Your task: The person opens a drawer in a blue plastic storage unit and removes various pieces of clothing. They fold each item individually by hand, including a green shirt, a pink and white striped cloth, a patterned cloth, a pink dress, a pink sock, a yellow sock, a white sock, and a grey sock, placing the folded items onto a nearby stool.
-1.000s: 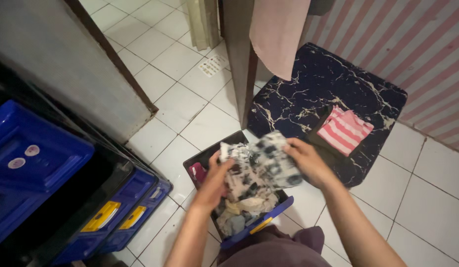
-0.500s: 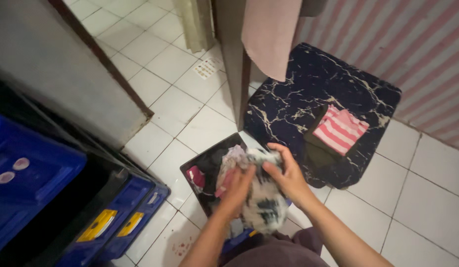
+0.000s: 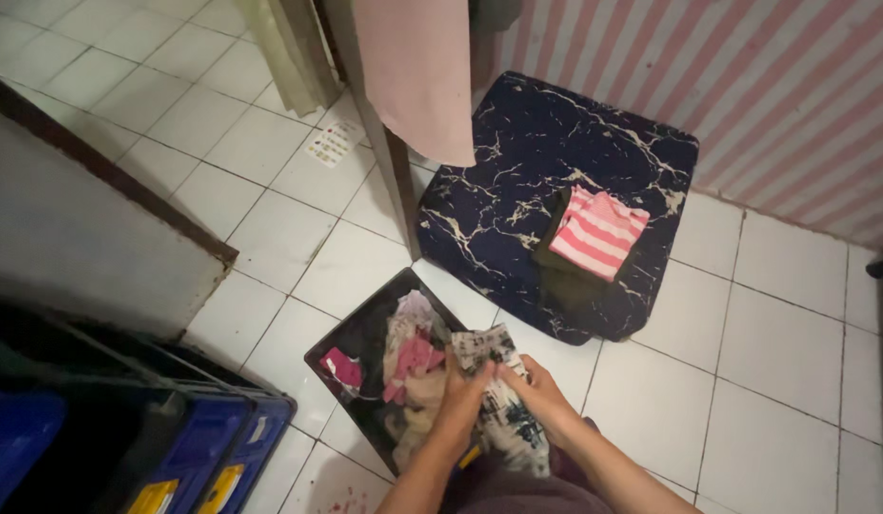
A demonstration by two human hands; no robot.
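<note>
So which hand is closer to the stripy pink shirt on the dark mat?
The right hand. It grips the black-and-white cloth just below the mat's near edge; the striped shirt lies farther up. The left hand grips the cloth over the basket, farther away.

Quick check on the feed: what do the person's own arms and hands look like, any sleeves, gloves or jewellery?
Both forearms are bare with no sleeves in view. The left hand and right hand wear no gloves. No watch, bracelet or ring is visible, though the dim light and small view hide detail on the fingers.

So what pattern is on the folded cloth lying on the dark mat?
Pink and white stripes on the folded cloth, seen clearly in the head view.
</note>
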